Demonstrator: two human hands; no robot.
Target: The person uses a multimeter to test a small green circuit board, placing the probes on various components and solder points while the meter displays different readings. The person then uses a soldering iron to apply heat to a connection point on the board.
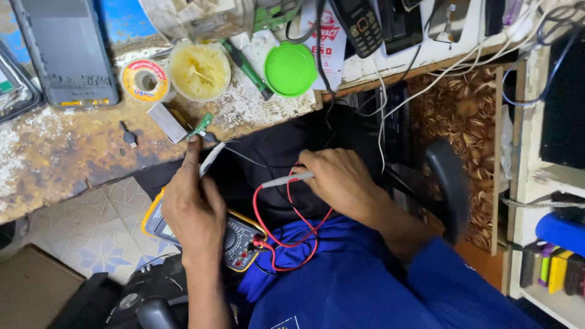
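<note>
- At the near edge of the table, the left hand pinches a white probe between thumb and fingers, with the forefinger stretched out to the small green circuit board that lies on that edge.
- The right hand, off the table and over the lap, is closed around a second probe; its tip points left and touches nothing that I can make out.
- A yellow multimeter rests on the lap below the left hand, with red leads looping from its sockets up to the probes.
- Judged from this, the step in hand is a measurement on the board: one probe is close to it, the other not yet there. The next move would call for bringing the right probe up to the board and holding both tips steady on small contacts while the left forefinger keeps the board from sliding.
- Containers: an open round tub near the far edge holds a yellowish paste with a thin stick in it; its green lid lies beside it to the right, off the tub.
- A solder spool sits just left of the tub.
</note>
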